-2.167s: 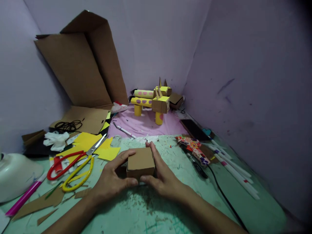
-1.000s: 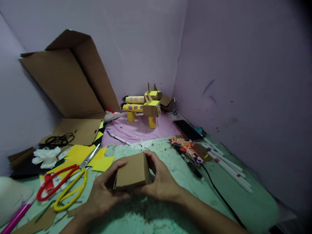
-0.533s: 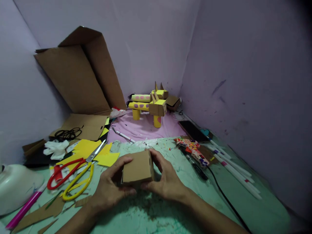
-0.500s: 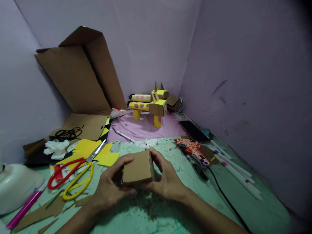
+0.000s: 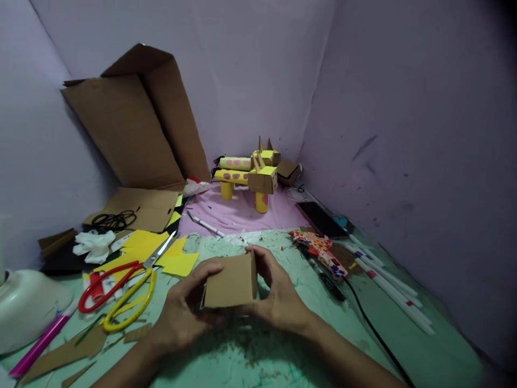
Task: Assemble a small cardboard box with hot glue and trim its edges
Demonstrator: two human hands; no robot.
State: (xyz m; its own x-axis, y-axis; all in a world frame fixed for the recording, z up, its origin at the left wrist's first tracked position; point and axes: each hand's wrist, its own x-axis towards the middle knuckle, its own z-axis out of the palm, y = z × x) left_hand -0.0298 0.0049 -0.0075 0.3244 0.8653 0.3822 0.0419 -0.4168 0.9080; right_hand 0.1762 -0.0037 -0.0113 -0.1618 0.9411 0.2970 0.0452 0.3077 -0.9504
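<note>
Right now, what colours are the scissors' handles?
One red handle, one yellow handle; best in the head view.

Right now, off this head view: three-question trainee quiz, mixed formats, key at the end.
1. Multiple choice: What do the left hand and right hand hold between them?
a) the phone
b) the small cardboard box
c) the magenta pen

2. True or false: The scissors lie partly over yellow paper.

3. Count: How many spotted animal models show beyond the hands?

Key: 1. b; 2. true; 3. two.
</note>
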